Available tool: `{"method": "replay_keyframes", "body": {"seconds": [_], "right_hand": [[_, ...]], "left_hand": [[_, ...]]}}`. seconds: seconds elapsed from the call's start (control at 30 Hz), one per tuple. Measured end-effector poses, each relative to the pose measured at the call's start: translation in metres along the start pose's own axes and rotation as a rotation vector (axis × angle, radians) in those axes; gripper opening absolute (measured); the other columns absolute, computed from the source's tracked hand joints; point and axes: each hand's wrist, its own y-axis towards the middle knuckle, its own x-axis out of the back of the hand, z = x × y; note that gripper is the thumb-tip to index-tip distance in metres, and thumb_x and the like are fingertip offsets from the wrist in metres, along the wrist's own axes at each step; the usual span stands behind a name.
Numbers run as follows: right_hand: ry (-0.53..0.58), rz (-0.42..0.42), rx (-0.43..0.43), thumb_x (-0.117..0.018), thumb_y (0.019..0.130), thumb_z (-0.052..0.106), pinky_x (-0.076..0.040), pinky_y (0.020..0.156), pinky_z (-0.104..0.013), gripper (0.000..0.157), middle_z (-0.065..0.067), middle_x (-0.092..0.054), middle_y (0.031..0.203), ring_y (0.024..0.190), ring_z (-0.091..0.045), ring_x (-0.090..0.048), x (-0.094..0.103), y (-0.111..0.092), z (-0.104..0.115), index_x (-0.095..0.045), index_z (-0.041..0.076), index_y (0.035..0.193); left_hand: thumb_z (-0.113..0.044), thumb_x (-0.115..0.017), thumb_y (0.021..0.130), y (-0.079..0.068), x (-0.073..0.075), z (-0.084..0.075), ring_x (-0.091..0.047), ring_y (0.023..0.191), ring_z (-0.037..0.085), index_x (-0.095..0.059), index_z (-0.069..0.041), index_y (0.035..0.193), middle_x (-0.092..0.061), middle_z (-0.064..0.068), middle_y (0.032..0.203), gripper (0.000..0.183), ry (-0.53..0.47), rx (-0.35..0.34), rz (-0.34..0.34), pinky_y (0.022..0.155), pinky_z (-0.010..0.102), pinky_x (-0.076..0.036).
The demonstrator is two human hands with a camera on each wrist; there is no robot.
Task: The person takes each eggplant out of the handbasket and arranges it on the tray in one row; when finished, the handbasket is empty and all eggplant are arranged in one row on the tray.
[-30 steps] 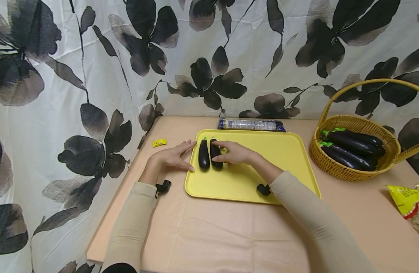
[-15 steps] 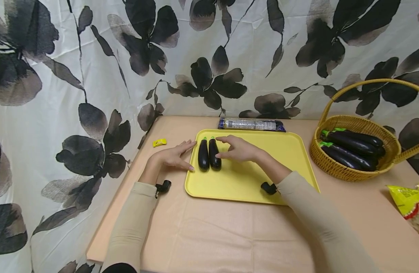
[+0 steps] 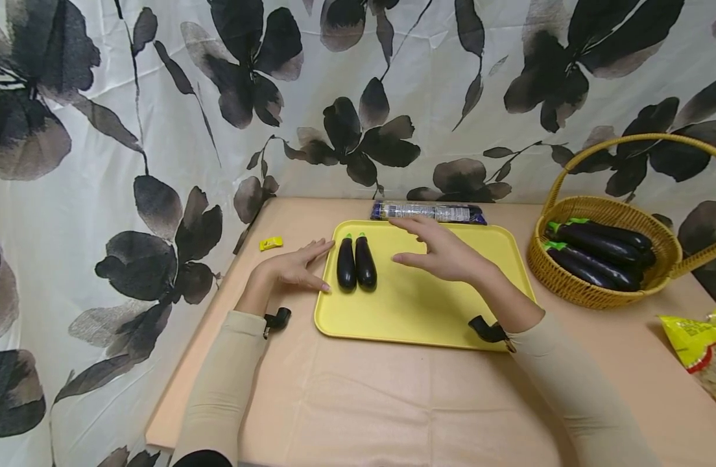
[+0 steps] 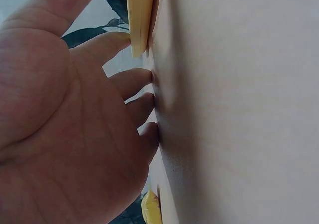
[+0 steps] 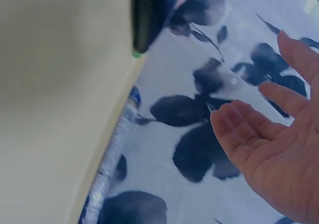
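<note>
Two dark eggplants with green stem ends lie side by side at the left of a yellow tray (image 3: pixel 416 318): the left eggplant (image 3: pixel 346 264) and the right eggplant (image 3: pixel 366 263). My left hand (image 3: pixel 288 269) rests at the tray's left edge with fingers extended; in the left wrist view a fingertip touches the tray's rim (image 4: pixel 140 20) and other fingertips meet the table. Above the tray, right of the eggplants and apart from them, is my right hand (image 3: pixel 442 251). Its fingers are loosely extended and hold nothing, as the right wrist view also shows.
At the right stands a wicker basket (image 3: pixel 559 275) with several eggplants (image 3: pixel 603 243) inside. A blue and clear package (image 3: pixel 428 212) lies behind the tray. A small yellow packet (image 3: pixel 271 243) lies at the left, and a yellow bag (image 3: pixel 699 347) at the right edge.
My right hand has let go of the right eggplant and moved to the right and up, away from it. That eggplant has shifted slightly. The left hand has stayed at the tray's edge.
</note>
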Motion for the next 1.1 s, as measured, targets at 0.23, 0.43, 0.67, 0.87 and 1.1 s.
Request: {"method": "replay_keyframes", "body": {"seconds": [0.23, 0.43, 0.67, 0.87, 1.1], "right_hand": [[-0.042, -0.116, 0.012, -0.074, 0.097, 0.041, -0.04, 0.115, -0.06, 0.065, -0.006, -0.046, 0.158, 0.146, -0.031, -0.044, 0.02, -0.023, 0.0, -0.05, 0.026, 0.156], [-0.058, -0.168, 0.014, -0.076, 0.097, 0.034, -0.038, 0.115, -0.063, 0.063, -0.01, -0.047, 0.157, 0.148, -0.035, -0.04, 0.032, -0.037, -0.012, -0.054, 0.019, 0.153], [-0.075, -0.219, 0.007, -0.076, 0.098, 0.027, -0.045, 0.106, -0.061, 0.062, -0.014, -0.045, 0.157, 0.143, -0.037, -0.043, 0.045, -0.046, -0.033, -0.052, 0.015, 0.154], [-0.066, -0.24, -0.058, -0.072, 0.1, 0.03, -0.044, 0.105, -0.065, 0.06, -0.016, -0.044, 0.158, 0.141, -0.041, -0.044, 0.059, -0.054, -0.043, -0.052, 0.016, 0.155], [-0.035, -0.254, -0.135, -0.069, 0.101, 0.037, -0.038, 0.107, -0.074, 0.063, -0.014, -0.039, 0.163, 0.144, -0.047, -0.04, 0.075, -0.068, -0.053, -0.046, 0.023, 0.159]], "left_hand": [[-0.056, -0.089, 0.076, 0.0, 0.002, 0.0, 0.012, 0.163, 0.03, -0.011, -0.03, 0.169, 0.005, 0.005, 0.177, 0.124, -0.015, 0.005, 0.005, 0.13, 0.059, 0.001], [-0.056, -0.089, 0.077, 0.001, 0.002, 0.001, 0.011, 0.163, 0.032, -0.011, -0.03, 0.169, 0.004, 0.006, 0.177, 0.123, -0.015, 0.01, 0.002, 0.129, 0.061, 0.001], [-0.057, -0.089, 0.075, 0.0, 0.001, 0.001, 0.012, 0.163, 0.029, -0.012, -0.031, 0.169, 0.004, 0.004, 0.177, 0.124, -0.024, 0.021, 0.003, 0.13, 0.06, 0.001], [-0.058, -0.088, 0.076, 0.001, 0.001, 0.001, 0.012, 0.163, 0.028, -0.01, -0.03, 0.169, 0.005, 0.004, 0.177, 0.125, -0.008, 0.01, 0.006, 0.13, 0.058, 0.0], [-0.055, -0.089, 0.077, 0.003, 0.001, 0.0, 0.011, 0.163, 0.03, -0.011, -0.027, 0.169, 0.004, 0.006, 0.177, 0.124, -0.009, -0.001, 0.007, 0.13, 0.059, 0.0]]}}
